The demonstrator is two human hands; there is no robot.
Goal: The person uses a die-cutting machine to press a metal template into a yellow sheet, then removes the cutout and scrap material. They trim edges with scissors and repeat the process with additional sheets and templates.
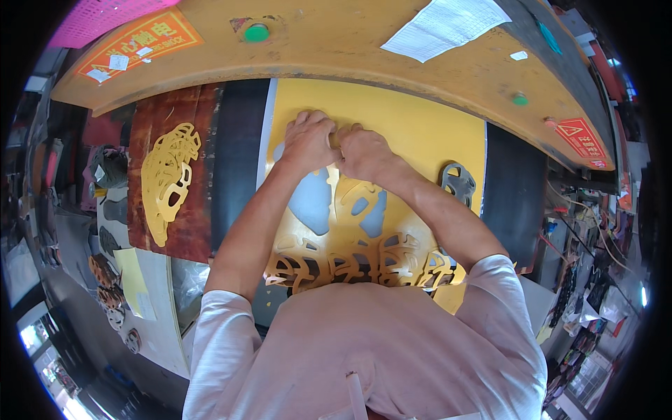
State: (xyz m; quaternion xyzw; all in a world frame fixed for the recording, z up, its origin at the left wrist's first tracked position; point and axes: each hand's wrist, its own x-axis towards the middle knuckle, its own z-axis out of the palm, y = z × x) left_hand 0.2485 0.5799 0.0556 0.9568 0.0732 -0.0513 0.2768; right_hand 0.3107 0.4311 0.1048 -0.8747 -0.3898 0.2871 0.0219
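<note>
A yellow sheet (420, 119) lies spread over the work surface. My left hand (310, 142) and my right hand (362, 152) meet on it, knuckles up and fingers curled. A small yellowish-brown bit shows between them, but what the fingertips grip is hidden. Just below the hands, the sheet has large cut-out openings (313, 199) with a pale surface showing through. A yellow cut piece with holes (348, 198) lies under my right hand. The sheet's near part is a web of cut strips (350, 262), bunched against my body. A dark metal cutting die (458, 183) stands on the sheet's right side.
Several yellow cut pieces (168, 178) lie piled on a reddish-brown board (150, 112) at the left. Across the far side runs a yellow-orange machine beam (336, 52) with green buttons (257, 33) and a white paper (446, 28). Black surfaces (514, 189) flank the sheet.
</note>
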